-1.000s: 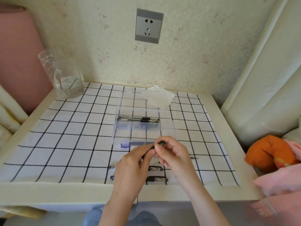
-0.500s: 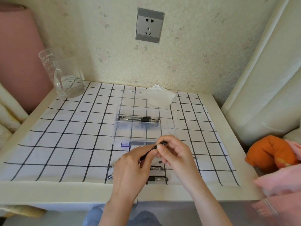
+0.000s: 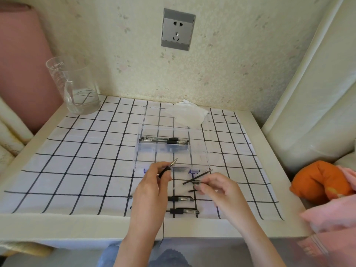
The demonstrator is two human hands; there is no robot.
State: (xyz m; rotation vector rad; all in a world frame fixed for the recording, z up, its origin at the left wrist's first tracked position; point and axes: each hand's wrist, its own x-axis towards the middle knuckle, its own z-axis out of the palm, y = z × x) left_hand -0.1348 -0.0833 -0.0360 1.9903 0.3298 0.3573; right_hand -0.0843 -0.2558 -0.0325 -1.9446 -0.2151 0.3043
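I am holding the pen [image 3: 168, 169] in my left hand [image 3: 152, 191], fingers curled round it, its tip pointing away toward the clear box [image 3: 163, 148]. My right hand [image 3: 221, 191] is pinching a small dark piece [image 3: 196, 182], just right of the pen and not touching it.

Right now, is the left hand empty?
No, the left hand pinches a black pen piece with a metal point.

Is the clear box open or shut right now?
Open. Nothing covers the pens lying inside the clear box, and its blue latches at the near edge are unfastened.
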